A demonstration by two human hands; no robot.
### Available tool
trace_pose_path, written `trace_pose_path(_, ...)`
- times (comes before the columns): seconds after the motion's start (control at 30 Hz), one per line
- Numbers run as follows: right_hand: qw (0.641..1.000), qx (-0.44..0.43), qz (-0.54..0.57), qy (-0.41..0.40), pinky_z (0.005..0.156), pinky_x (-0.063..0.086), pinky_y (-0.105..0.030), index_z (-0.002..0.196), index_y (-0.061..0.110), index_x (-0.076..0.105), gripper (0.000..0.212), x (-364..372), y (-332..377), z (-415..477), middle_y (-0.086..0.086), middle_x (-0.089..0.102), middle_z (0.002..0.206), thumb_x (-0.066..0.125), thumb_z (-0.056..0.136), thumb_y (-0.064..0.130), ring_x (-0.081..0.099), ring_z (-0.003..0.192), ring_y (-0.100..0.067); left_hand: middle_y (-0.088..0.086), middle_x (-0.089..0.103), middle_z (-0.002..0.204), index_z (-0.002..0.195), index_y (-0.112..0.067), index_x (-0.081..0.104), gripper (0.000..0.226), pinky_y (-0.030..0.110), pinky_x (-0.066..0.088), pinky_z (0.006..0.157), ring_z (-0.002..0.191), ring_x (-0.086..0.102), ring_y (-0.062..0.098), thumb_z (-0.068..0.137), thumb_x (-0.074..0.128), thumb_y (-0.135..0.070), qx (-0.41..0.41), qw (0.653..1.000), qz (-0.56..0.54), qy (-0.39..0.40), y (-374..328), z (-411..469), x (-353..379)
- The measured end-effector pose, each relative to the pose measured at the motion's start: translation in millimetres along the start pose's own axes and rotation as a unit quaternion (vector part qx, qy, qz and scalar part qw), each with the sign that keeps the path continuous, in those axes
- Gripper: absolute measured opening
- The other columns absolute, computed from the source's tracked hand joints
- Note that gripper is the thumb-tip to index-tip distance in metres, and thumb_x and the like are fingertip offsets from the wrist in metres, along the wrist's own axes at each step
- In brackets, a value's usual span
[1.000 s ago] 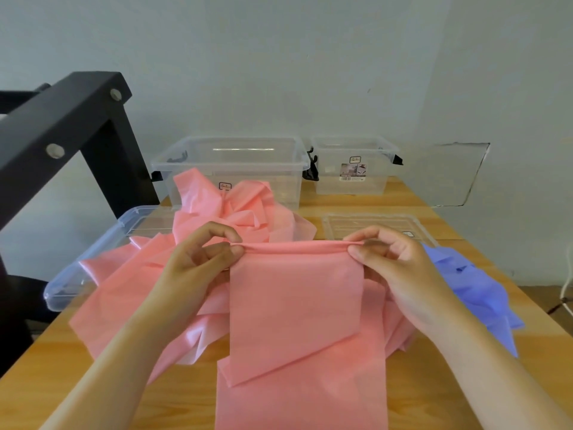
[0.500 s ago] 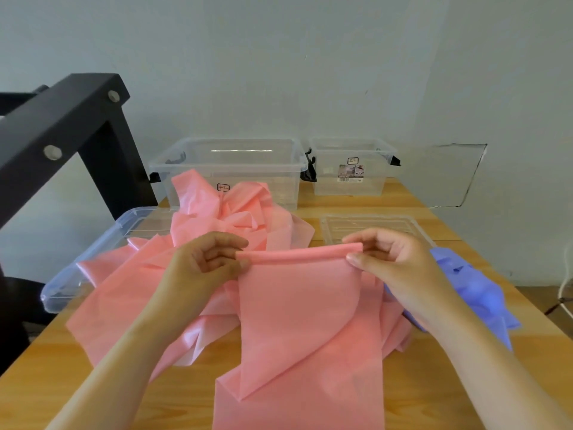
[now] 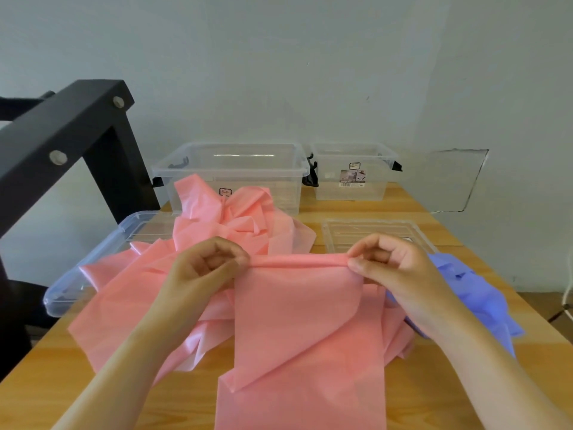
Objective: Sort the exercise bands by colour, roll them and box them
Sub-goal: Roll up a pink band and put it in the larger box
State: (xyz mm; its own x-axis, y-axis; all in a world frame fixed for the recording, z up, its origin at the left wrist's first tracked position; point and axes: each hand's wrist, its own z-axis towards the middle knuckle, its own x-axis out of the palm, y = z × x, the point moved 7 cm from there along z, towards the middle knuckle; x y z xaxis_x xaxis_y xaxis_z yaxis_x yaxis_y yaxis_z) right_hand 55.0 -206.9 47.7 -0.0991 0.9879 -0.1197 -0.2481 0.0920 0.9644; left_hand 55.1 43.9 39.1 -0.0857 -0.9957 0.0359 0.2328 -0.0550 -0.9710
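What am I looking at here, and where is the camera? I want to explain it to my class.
There is no machine: a person wears a camera on the head, looking down at their own bare hands. The left hand and right hand pinch the top edge of a pink band, rolled into a thin tube. Under it a pink pile lies on the wooden table, with blue bands at the right. Behind stand a large clear box and a small clear box.

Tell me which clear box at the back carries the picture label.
The smaller box on the right; the larger left box bears only a tiny logo sticker.
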Motion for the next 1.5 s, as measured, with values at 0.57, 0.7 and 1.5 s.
trace_pose_path(0.57, 0.999, 0.01, 0.042, 0.015, 0.066, 0.052, -0.017, 0.079, 0.018, 0.075, 0.024, 6, 3, -2, 0.002, 0.068, 0.072, 0.068, 0.08, -0.005, 0.065, 0.07, -0.008, 0.004, 0.059, 0.068, 0.071, -0.018, 0.072, 0.032, 0.02, 0.052, 0.057, 0.062, 0.057, 0.016, 0.091, 0.05, -0.005, -0.028, 0.996, -0.083, -0.012, 4, 3, -3)
trace_pose_path(0.7, 1.0, 0.007, -0.005, 0.001, 0.068, 0.052, -0.017, 0.088, 0.015, 0.074, 0.023, 6, 2, -1, 0.003, 0.07, 0.072, 0.069, 0.081, -0.006, 0.066, 0.069, -0.009, -0.001, 0.061, 0.062, 0.084, -0.015, 0.069, 0.006, 0.017, 0.052, 0.06, 0.062, 0.058, 0.011, 0.081, 0.068, -0.009, -0.007, 0.999, 0.02, -0.038, 3, 2, -4)
trace_pose_path(1.5, 0.999, 0.034, -0.017, -0.022, 0.075, 0.052, -0.021, 0.1, 0.021, 0.07, 0.024, 1, -8, 0, 0.0, 0.074, 0.082, 0.069, 0.084, 0.002, 0.069, 0.077, -0.013, 0.011, 0.061, 0.074, 0.093, -0.015, 0.071, 0.026, 0.019, 0.051, 0.062, 0.067, 0.059, 0.015, 0.075, 0.074, 0.003, 0.016, 0.996, 0.075, -0.036, 2, 3, -3)
